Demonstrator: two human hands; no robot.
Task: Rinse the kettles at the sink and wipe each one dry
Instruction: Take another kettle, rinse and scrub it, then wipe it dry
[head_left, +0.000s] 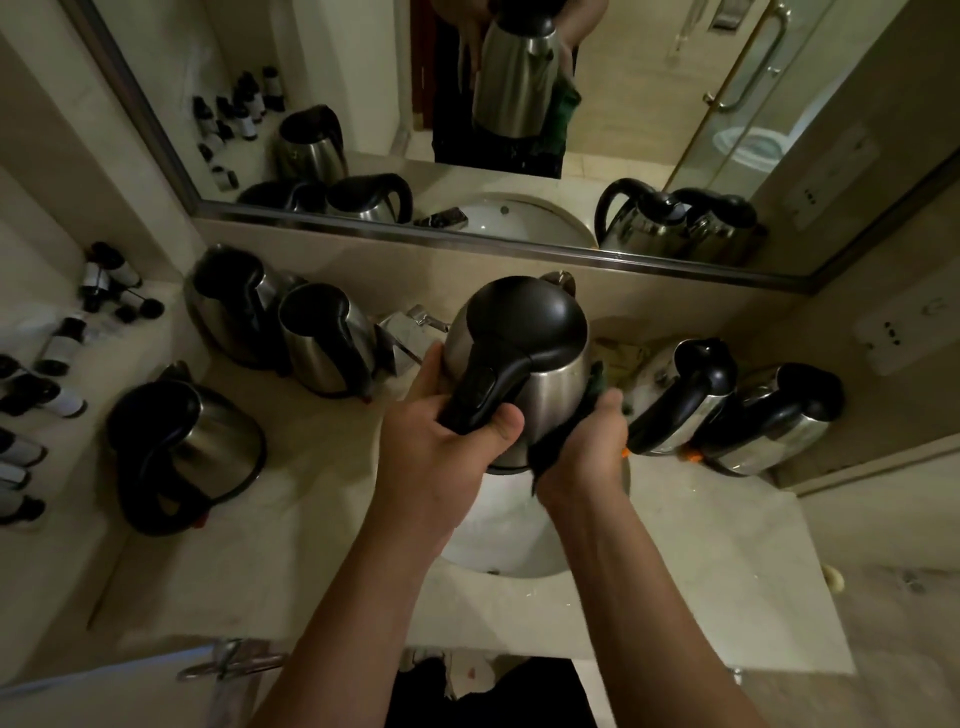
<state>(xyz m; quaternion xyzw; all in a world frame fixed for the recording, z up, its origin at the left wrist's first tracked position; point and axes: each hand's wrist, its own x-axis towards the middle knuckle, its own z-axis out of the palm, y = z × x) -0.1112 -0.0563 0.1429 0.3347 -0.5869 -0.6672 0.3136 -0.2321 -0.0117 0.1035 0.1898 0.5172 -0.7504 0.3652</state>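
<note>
Your left hand (441, 441) fingers clamp the black handle of the steel kettle (519, 358) above the white sink (498, 540); your right hand (587, 447) fingers clamp a dark green cloth (550, 452) to its side.

The pale beige marble bench (291, 525) has a round white sink (498, 540) set in its middle. On the left part stand three steel kettles with black handles (234, 312) (327, 338) (182, 447), and small dark bottles with white labels (62, 343) lie near the wall. On the right part two more steel kettles (680, 395) (769, 421) stand close together.
</note>
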